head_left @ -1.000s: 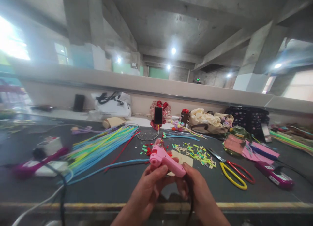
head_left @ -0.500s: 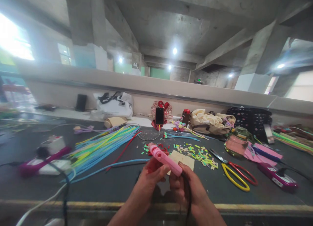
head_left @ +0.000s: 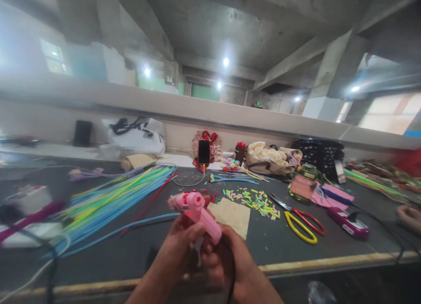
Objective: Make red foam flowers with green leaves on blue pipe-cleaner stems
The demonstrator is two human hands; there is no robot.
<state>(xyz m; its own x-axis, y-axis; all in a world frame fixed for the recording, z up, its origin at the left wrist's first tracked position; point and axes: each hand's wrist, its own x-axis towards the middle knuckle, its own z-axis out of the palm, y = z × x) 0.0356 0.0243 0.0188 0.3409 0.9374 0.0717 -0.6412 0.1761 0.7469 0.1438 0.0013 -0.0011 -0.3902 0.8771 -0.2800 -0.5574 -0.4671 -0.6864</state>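
Both hands hold a pink corded glue gun (head_left: 208,223) above the front of the dark table. It bends at a round joint, and a small red light glows near its head. My left hand (head_left: 180,240) is closed around the part by the joint, its thumb on the handle. My right hand (head_left: 232,251) closes on the handle's lower end, where a black cord (head_left: 231,273) hangs down. Behind the hands lies a beige square sheet (head_left: 232,214). Cut bits of coloured pipe cleaner (head_left: 255,201) are scattered past it.
Long pipe cleaners (head_left: 121,199) lie at left, beside a purple power strip (head_left: 31,223). Scissors (head_left: 296,216), a green-lidded jar (head_left: 303,185) and another power strip (head_left: 348,223) are at right. A phone (head_left: 204,152) stands at the back. Another person's hand (head_left: 409,217) shows at the right edge.
The view has turned right, bringing the other person's hand into sight. The glue gun, straight before, now looks bent at its joint, with its red light visible.
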